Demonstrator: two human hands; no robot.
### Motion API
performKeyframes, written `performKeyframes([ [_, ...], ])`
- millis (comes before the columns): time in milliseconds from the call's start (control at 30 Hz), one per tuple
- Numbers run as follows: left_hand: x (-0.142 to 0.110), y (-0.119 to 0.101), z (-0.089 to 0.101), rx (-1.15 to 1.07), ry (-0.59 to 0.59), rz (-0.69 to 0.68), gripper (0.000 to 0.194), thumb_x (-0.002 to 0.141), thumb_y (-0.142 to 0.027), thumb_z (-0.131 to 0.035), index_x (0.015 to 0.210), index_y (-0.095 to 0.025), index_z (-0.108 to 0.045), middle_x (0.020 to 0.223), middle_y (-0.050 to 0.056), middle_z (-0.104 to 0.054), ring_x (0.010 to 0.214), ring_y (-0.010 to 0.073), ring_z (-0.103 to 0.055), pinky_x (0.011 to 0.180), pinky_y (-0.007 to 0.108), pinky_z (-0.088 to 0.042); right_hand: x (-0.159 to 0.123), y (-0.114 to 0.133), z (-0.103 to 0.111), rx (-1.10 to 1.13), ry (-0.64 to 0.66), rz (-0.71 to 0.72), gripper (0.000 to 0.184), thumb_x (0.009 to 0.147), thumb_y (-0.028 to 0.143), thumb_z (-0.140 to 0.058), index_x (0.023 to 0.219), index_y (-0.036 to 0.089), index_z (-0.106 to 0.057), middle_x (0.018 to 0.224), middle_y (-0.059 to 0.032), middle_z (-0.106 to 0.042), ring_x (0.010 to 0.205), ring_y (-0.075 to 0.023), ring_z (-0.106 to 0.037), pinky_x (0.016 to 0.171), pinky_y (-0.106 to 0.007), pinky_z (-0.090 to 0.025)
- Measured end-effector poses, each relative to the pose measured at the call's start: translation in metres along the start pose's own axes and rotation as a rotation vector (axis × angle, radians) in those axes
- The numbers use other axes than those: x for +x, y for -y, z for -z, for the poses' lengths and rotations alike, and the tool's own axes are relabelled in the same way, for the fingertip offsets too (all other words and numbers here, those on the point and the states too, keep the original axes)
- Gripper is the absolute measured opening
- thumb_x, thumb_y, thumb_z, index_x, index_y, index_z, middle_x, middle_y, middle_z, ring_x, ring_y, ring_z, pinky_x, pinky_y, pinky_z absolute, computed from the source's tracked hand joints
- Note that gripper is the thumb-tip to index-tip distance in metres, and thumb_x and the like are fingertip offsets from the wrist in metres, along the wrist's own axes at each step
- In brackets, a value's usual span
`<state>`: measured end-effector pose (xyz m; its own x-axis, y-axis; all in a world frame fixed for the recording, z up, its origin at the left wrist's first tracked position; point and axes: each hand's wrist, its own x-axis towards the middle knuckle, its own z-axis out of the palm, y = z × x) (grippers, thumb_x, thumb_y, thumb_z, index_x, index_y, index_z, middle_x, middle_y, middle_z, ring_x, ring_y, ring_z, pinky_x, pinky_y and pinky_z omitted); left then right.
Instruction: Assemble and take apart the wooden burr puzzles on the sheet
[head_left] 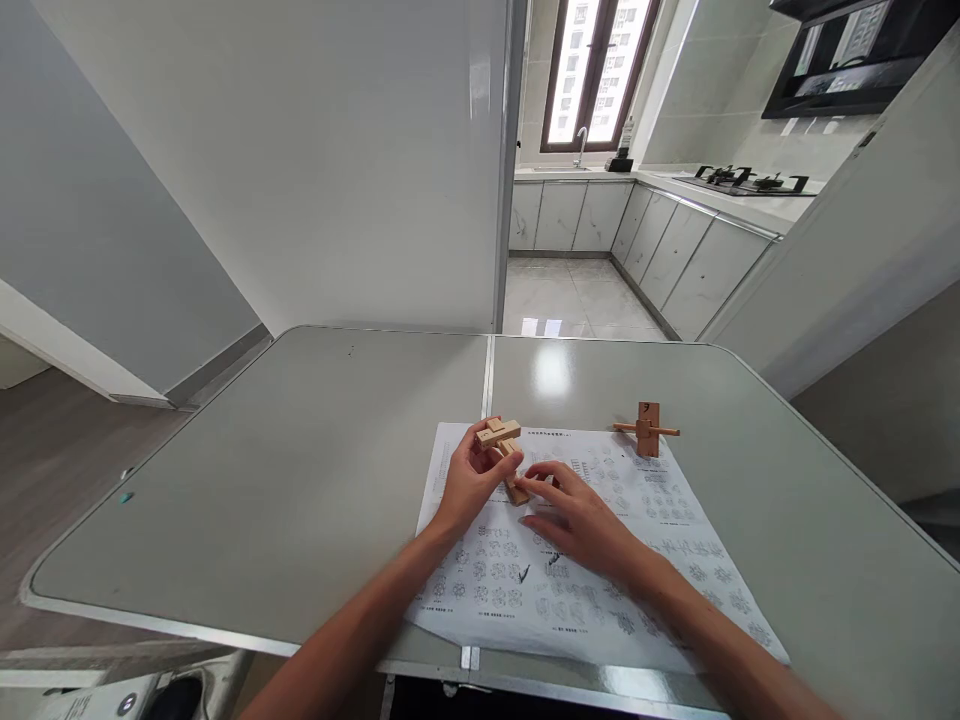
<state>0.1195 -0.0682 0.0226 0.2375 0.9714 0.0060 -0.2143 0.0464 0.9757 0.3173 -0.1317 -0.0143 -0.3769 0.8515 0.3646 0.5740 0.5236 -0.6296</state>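
Note:
My left hand (471,482) is closed around a few joined notched wooden puzzle blocks (498,434), with the thumb pressed on their near side. One block (516,492) of this group slants down towards the sheet. My right hand (574,510) is beside its lower end, the index fingertip at the wood and the thumb held apart. Beneath both hands lies a printed sheet (487,590) with rows of small assembly drawings and a few handwritten ticks. A wooden cross-shaped assembly (647,430), with a numbered flat piece and a thin stick through it, sits at the sheet's far right edge.
The pale grey folding table (315,480) has a metal seam down its middle and a metal rim. A small teal bit (127,497) lies near its left edge. Behind it are a white wall panel (360,180) and a kitchen with a gas stove (750,182).

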Motion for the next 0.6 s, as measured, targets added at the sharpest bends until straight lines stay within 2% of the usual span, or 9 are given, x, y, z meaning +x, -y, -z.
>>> performKeyframes([
  [100, -0.001, 0.000, -0.001, 0.016, 0.026, -0.014, 0.065, 0.077, -0.036, -0.090, 0.134, -0.021, -0.061, 0.107, 0.004, -0.073, 0.081, 0.0126, -0.064, 0.078, 0.026, -0.056, 0.001, 0.001, 0.000, -0.010, 0.002, -0.001, 0.041, 0.097, 0.021, -0.069, 0.136, 0.035, -0.061, 0.131, -0.0115, -0.060, 0.108, -0.0287, -0.066, 0.091, -0.050, -0.061],
  [267, -0.003, 0.000, -0.001, 0.060, 0.073, -0.035, 0.065, 0.080, -0.035, -0.088, 0.137, -0.023, -0.059, 0.118, 0.008, -0.072, 0.087, 0.0139, -0.066, 0.084, 0.028, -0.057, 0.003, 0.004, 0.003, 0.010, -0.032, -0.023, 0.024, 0.098, 0.023, -0.065, 0.121, 0.031, -0.065, 0.126, -0.0114, -0.064, 0.110, -0.0290, -0.066, 0.090, -0.048, -0.060],
  [400, -0.004, 0.000, -0.001, 0.077, 0.084, -0.048, 0.067, 0.078, -0.037, -0.089, 0.137, -0.022, -0.060, 0.118, 0.009, -0.072, 0.087, 0.0148, -0.065, 0.081, 0.029, -0.056, 0.004, 0.004, 0.004, 0.084, -0.105, -0.156, 0.014, 0.102, 0.032, -0.059, 0.112, 0.028, -0.069, 0.115, -0.0103, -0.070, 0.089, -0.0246, -0.069, 0.080, -0.042, -0.060],
  [467, -0.004, 0.000, -0.001, 0.093, 0.080, -0.046, 0.066, 0.078, -0.038, -0.089, 0.136, -0.023, -0.060, 0.116, 0.009, -0.072, 0.085, 0.0143, -0.064, 0.080, 0.028, -0.055, 0.006, 0.001, 0.005, 0.163, -0.158, -0.270, 0.019, 0.101, 0.042, -0.061, 0.109, 0.026, -0.069, 0.107, -0.0096, -0.073, 0.082, -0.0237, -0.069, 0.077, -0.041, -0.060],
  [600, -0.004, -0.001, -0.002, 0.100, 0.072, -0.030, 0.066, 0.079, -0.040, -0.088, 0.136, -0.022, -0.059, 0.114, 0.008, -0.072, 0.078, 0.0118, -0.060, 0.074, 0.026, -0.053, 0.010, -0.003, 0.014, 0.488, -0.235, -0.490, 0.037, 0.092, 0.058, -0.072, 0.104, 0.023, -0.067, 0.100, -0.0081, -0.076, 0.087, -0.0254, -0.074, 0.083, -0.041, -0.060],
])
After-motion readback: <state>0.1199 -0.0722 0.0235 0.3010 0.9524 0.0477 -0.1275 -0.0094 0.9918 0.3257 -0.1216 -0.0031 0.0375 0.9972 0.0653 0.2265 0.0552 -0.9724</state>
